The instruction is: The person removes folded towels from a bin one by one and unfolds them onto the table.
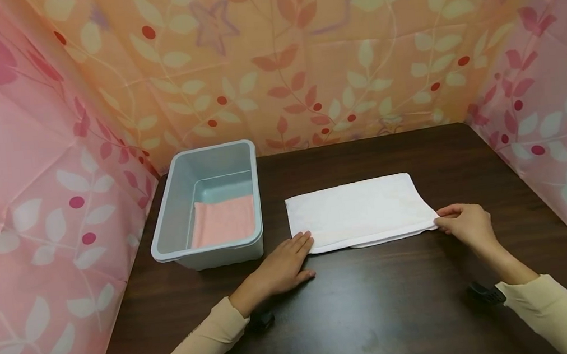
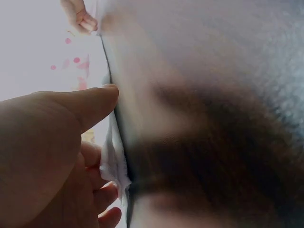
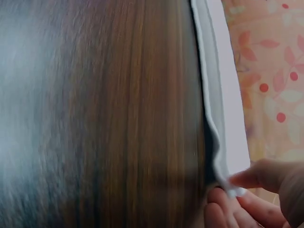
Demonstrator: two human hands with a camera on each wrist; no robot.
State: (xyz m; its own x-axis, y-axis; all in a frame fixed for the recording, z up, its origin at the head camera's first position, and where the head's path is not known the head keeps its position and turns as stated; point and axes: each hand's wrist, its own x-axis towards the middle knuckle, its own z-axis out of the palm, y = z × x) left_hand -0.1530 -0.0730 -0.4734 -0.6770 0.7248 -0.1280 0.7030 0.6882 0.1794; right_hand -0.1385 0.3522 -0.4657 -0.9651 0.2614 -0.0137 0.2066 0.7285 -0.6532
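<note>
A white folded towel [image 1: 359, 209] lies on the dark table, its long edge toward me. My left hand [image 1: 286, 264] rests at the towel's near left corner with fingertips on the cloth and thumb apart. In the left wrist view, the thumb [image 2: 97, 104] of that hand stands out beside the towel's edge [image 2: 116, 156]. My right hand [image 1: 470, 225] pinches the near right corner between thumb and fingers. The right wrist view shows this grip too, with the thumb [image 3: 259, 175] over the towel's layered edge [image 3: 223, 114].
A grey plastic bin [image 1: 167, 232] stands left of the towel, with a folded pink cloth [image 1: 224, 221] on its floor. Around the dark wood table [image 1: 366, 310] hang patterned curtains [image 1: 303, 57] at the back and both sides.
</note>
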